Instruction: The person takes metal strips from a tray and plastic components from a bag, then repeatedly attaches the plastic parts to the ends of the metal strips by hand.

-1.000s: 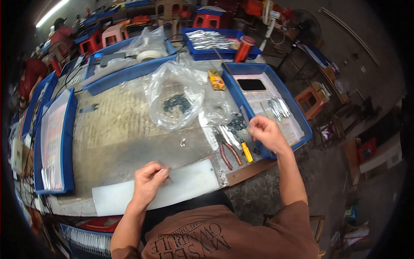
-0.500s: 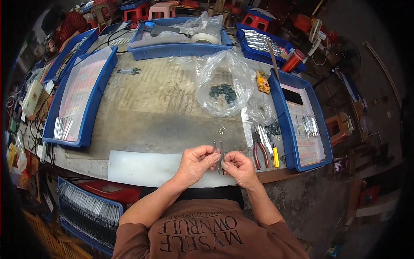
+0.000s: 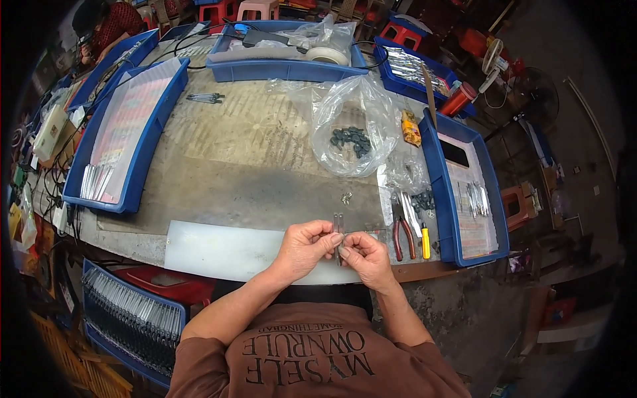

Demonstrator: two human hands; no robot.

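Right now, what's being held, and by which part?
Two thin metal strips, side by side. The left hand pinches them around mid-length; the right hand grips lower down. Exact contact is partly hidden.

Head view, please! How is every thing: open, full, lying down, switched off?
Left hand: closed, pinching metal strips
Right hand: closed, pinching them too
Metal strips: held side by side
Clear plastic bag: open, dark pieces inside
Phone: screen dark
Red-handled pliers: lying, handles spread
Yellow-handled screwdriver: lying down
Right blue tray: partly filled
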